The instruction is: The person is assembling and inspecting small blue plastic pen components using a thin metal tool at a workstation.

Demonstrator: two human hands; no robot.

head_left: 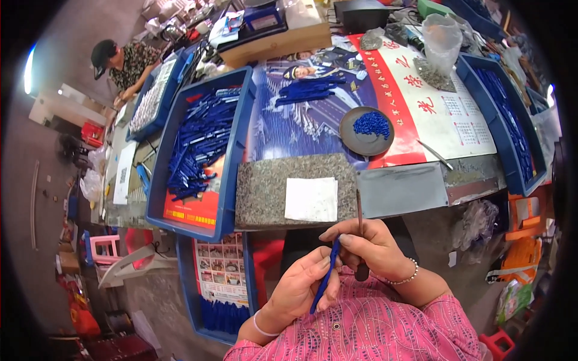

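My left hand (301, 287) is closed around a slim dark-blue strip (325, 280), which slants up toward my other hand in front of my pink top. My right hand (376, 245) grips a thin tool with a narrow shaft (360, 212) and a dark handle (361, 273); its thumb and fingertips also meet the strip's upper end. The tool's exact kind is unclear. Just beyond both hands, a folded white cloth or paper (311, 199) lies on a speckled stone slab (265, 186). A round dish (351, 143) farther back holds many small blue pieces (371, 124).
Blue strips fill a tray (158, 195) on the left and another tray (522, 180) at right. A third tray (189, 295) sits below the table's left side. A grey plate (403, 189) and a pen-like tool (435, 154) lie right. Another person (129, 66) sits far left.
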